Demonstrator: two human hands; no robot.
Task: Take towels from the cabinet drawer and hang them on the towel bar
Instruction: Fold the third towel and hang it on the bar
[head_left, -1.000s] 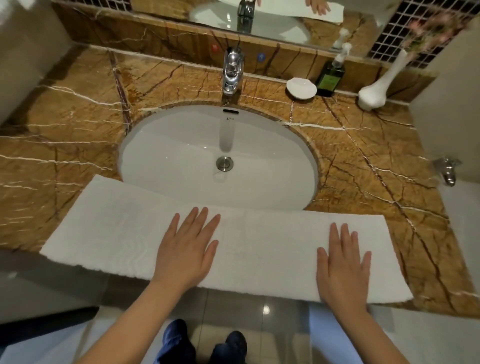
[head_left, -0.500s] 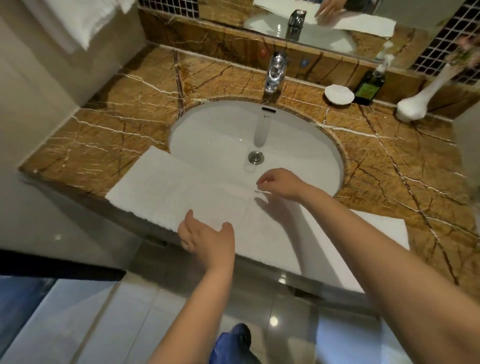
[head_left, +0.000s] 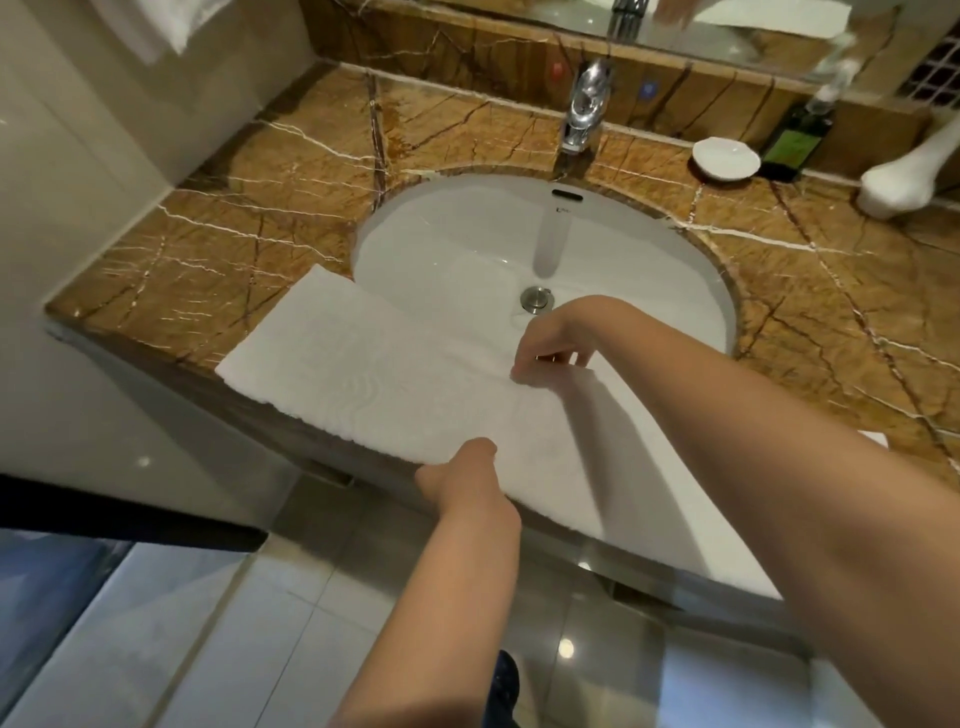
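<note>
A long white towel (head_left: 374, 379) lies folded flat along the front edge of the brown marble counter (head_left: 244, 244), partly over the rim of the white sink (head_left: 467, 239). My right hand (head_left: 545, 348) pinches the towel's far edge near its middle, over the basin. At the near edge, my left hand (head_left: 462, 470) grips the towel with its fingers tucked under. Another white towel (head_left: 150, 26) hangs at the top left against the wall; the bar that carries it is out of view.
A chrome tap (head_left: 584, 104) stands behind the sink. At the back right are a white soap dish (head_left: 724, 158), a green pump bottle (head_left: 795, 140) and a white vase (head_left: 904, 182). A mirror runs along the back wall. Tiled floor lies below the counter.
Both hands lay flat on the towel a second ago. They have since moved to the towel's middle, and each now takes hold of an edge. The view has swung left.
</note>
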